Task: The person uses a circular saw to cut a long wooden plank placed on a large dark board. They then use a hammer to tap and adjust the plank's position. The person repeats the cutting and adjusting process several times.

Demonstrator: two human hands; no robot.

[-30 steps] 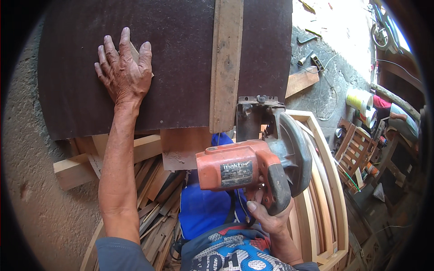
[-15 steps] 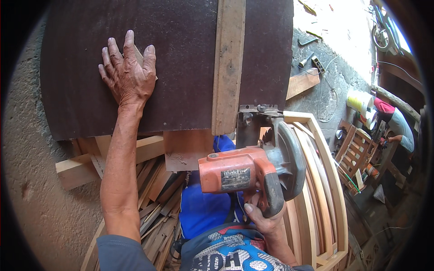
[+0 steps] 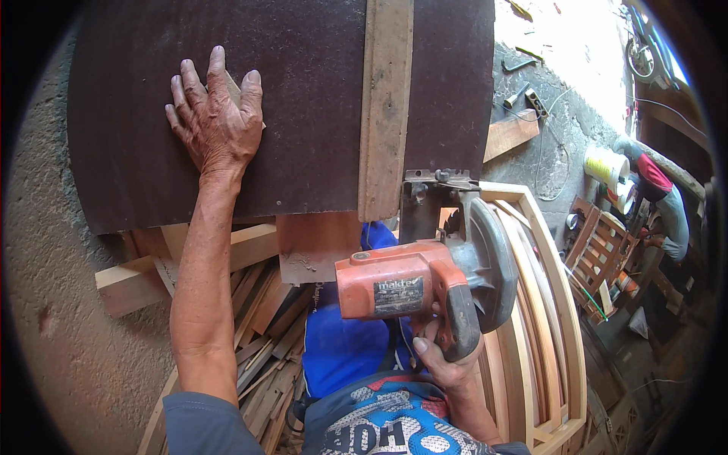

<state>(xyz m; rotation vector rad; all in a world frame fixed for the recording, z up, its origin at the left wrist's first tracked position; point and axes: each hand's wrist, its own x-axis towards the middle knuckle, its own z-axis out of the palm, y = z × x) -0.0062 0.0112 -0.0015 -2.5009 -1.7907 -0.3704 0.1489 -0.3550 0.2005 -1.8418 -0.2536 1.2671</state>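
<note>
My left hand (image 3: 216,121) lies with fingers spread on the dark brown panel (image 3: 136,68), over a small piece of wood (image 3: 233,89) that is mostly hidden beneath it. A long wooden batten (image 3: 385,98) runs along the panel, right of that hand. My right hand (image 3: 447,356) grips the rear handle of a red circular saw (image 3: 390,265), whose metal base plate sits at the panel’s front edge, just right of the batten. A pale wooden board (image 3: 318,250) sticks out below that edge.
Scrap strips (image 3: 265,371) and timber (image 3: 129,280) lie below left beside a rough wall (image 3: 45,250). Curved wooden frames (image 3: 553,318) stand right of the saw. Tools and cable lie on the concrete (image 3: 557,159). At far right another person (image 3: 667,220) bends beside white buckets (image 3: 603,167) and slatted wood.
My left hand and the saw have shifted slightly in the picture, with the grip unchanged. The other person at far right has bent and moved their arm lower.
</note>
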